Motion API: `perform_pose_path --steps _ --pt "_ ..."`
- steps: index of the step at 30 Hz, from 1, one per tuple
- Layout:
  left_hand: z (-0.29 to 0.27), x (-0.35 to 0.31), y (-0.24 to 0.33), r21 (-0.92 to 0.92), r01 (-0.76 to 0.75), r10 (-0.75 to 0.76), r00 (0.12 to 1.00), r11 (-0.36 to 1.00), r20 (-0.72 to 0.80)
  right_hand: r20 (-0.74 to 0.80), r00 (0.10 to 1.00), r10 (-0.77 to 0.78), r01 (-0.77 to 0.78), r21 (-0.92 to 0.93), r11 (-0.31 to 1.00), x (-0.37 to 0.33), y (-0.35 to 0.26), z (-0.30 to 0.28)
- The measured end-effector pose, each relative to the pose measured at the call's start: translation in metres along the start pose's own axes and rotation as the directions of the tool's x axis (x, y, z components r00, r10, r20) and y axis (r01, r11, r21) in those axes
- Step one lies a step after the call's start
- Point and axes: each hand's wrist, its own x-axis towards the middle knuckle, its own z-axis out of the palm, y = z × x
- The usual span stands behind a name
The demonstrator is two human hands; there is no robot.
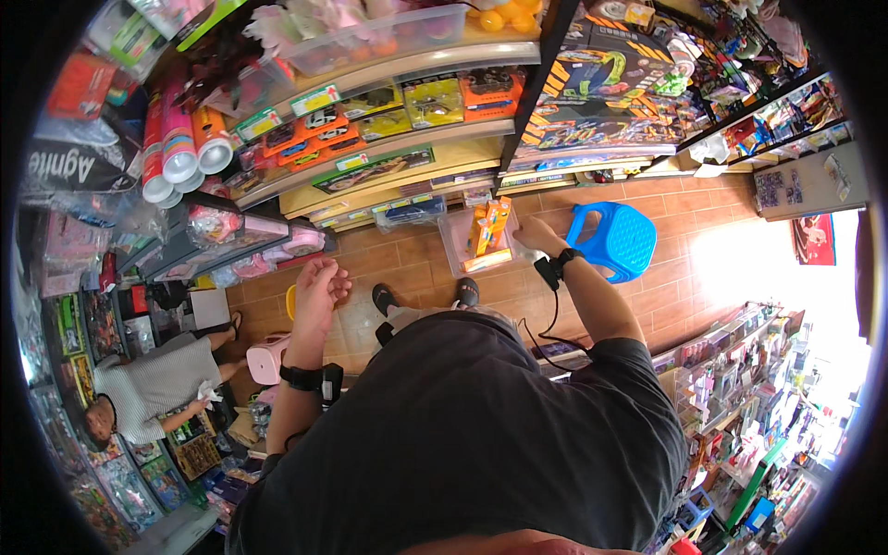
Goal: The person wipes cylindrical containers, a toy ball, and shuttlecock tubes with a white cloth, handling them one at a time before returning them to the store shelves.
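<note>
A clear plastic bin (pixel 453 242) with several orange and yellow boxes (pixel 488 227) in it is low in front of me, just beyond my feet. My right hand (pixel 539 237) is closed at the bin's right side and seems to grip its rim; the fingertips are partly hidden. To the left, my left hand (pixel 321 285) is raised over the floor with loosely bent fingers, apart, and nothing visible in them. Both wrists carry black straps with small devices.
A blue plastic stool (pixel 615 240) stands right of my right hand. Shelves (pixel 398 125) of boxed toy cars run ahead. At left, a person in a striped top (pixel 157 388) is near a pink stool (pixel 268 359). Crowded goods displays (pixel 731 398) line the right.
</note>
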Motion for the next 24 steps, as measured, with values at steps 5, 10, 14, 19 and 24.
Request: perform_pose_path --steps 5,10,14,19,24 --pt "0.073 0.004 0.02 0.15 -0.058 0.037 0.989 0.987 0.14 0.11 0.975 0.196 -0.201 0.04 0.979 0.023 0.14 0.112" --pt "0.046 -0.023 0.0 0.191 -0.007 0.011 1.0 0.982 -0.017 0.339 0.936 0.097 -0.171 0.197 0.965 0.034 0.034 0.099" --pt "0.063 -0.032 0.008 0.201 -0.038 0.023 0.997 0.979 0.074 0.191 0.873 0.448 -0.459 0.011 0.889 0.082 0.102 0.145" --pt "0.053 -0.056 -0.002 0.218 0.085 -0.069 0.994 0.972 -0.08 0.183 0.925 0.334 -0.364 0.169 0.916 0.105 0.092 0.125" --pt "0.051 -0.073 -0.008 0.283 0.158 -0.114 0.98 0.946 -0.164 0.155 0.889 0.43 -0.447 0.098 0.889 0.132 0.061 0.08"
